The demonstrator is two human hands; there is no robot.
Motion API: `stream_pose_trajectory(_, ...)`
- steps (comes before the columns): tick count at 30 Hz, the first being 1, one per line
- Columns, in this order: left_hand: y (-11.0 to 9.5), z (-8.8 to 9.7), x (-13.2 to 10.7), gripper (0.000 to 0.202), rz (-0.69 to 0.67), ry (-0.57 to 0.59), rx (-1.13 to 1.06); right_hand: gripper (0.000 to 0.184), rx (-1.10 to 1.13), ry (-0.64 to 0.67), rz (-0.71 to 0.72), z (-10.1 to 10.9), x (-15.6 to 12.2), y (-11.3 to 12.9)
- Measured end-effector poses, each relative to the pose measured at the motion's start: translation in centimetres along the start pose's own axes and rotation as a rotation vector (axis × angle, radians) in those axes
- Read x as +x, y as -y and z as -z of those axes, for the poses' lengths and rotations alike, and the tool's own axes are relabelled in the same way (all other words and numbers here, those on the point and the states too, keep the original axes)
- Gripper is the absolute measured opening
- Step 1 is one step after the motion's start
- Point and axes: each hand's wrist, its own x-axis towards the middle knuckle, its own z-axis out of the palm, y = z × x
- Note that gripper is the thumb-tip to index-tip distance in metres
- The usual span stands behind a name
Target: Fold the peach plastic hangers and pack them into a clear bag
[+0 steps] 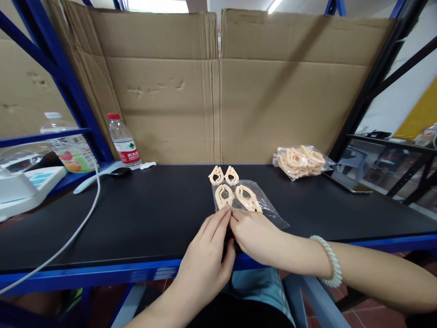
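Together, fingers (pixel 221 219) of the left hand (pixel 205 262) and right hand (pixel 255 234) pinch the clear bag (pixel 270 208) of peach clips (pixel 246 198).

Glossy clear plastic bag (pixel 259 200), matt black table (pixel 153 214), rough cardboard (pixel 273 100).

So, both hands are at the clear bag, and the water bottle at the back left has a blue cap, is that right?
Not quite: the head view shows a red cap on the water bottle; the rest holds.
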Motion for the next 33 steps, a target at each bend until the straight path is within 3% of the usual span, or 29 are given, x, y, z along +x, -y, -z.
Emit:
stream_pose_trajectory(6,0.0,-0.1,0.2,0.05,-0.001,0.008,0.008,0.029,-0.053,0.008,0.087,0.7,-0.5,-0.3)
stream_pose_trajectory(13,0.0,0.0,0.1,0.05,-0.011,0.001,0.01,0.04,0.086,-0.053,0.145,-0.1,-1.6,-1.0)
stream_pose_trajectory(18,0.1,-0.1,0.1,0.049,-0.008,0.001,0.024,0.028,0.373,-0.05,0.121,4.7,-3.2,-2.3)
stream_pose_trajectory(20,0.0,-0.1,0.1,0.049,-0.008,0.003,0.035,0.025,0.497,-0.039,0.111,6.8,-2.7,-4.1)
stream_pose_trajectory(22,0.0,0.0,0.1,0.048,-0.01,0.006,0.05,0.025,0.508,-0.122,0.073,7.5,-0.7,-6.8)
stream_pose_trajectory(25,-0.1,0.1,0.1,0.047,-0.013,0.017,0.059,0.025,0.386,-0.287,0.062,5.0,4.0,-11.8)
stream_pose_trajectory(28,0.0,0.1,0.0,0.047,-0.01,0.029,0.06,0.034,0.3,-0.174,0.217,0.1,8.8,-16.1)
stream_pose_trajectory(31,0.1,0.1,0.0,0.047,-0.014,0.035,0.07,0.042,0.271,-0.062,0.2,-4.2,11.6,-18.6)
stream_pose_trajectory(33,0.2,0.1,0.0,0.047,-0.017,0.037,0.073,0.044,0.266,0.012,0.199,-6.0,12.0,-19.5)
